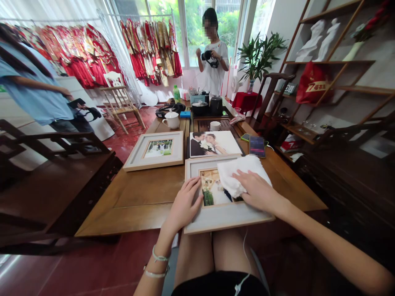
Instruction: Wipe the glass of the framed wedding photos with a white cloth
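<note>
A framed wedding photo (220, 216) lies at the near edge of the wooden table (145, 197), partly overhanging my lap. My left hand (184, 204) rests flat on the frame's left side, fingers stretched out. My right hand (258, 190) presses a white cloth (239, 172) onto the glass over the picture, fingers lying flat on the cloth. A second framed photo (156, 150) lies further back on the left. An unframed wedding print (213, 143) lies behind my frame.
A phone (257, 146), white teapot (171, 119), cup (215, 126) and tea tray with dark pots (208, 107) sit further back. One person stands at the far end holding a camera, another at the left. Dark chairs flank the table; shelves stand on the right.
</note>
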Motion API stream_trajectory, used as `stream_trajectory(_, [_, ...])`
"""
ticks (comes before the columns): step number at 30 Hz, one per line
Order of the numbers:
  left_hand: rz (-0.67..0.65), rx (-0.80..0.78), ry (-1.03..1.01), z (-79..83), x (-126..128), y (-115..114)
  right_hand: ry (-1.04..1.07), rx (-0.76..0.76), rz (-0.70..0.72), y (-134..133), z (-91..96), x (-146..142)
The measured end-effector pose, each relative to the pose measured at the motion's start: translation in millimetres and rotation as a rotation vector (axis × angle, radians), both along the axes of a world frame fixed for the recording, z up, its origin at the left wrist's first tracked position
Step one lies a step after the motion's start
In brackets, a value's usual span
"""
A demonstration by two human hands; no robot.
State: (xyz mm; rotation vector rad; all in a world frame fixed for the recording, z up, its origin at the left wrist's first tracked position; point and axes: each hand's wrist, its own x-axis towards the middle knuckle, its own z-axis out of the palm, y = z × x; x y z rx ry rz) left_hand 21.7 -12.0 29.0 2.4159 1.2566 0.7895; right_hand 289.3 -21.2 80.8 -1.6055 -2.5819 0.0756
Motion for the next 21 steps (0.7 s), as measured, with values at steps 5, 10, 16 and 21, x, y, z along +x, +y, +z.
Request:
stream_trajectory(5, [0.017, -0.004, 0.002, -1.1, 1, 0, -0.043, -0.063, -0.034, -73, 18.4, -3])
stream_trajectory(10, [0.017, 0.002, -0.010, 0.0, 1, -1, 0.095, -0.063, 0.078, -88, 19.8, -13])
stream_trajectory(16, [0.008, 0.009, -0.009, 0.7, 1, -1, 0.233, 0.144, 0.082, -11, -15.1, -10])
stream_trajectory(21, [0.004, 0.012, 0.003, -0.8, 0, 0, 0.244, 0.249, -0.058, 63, -18.6, -2])
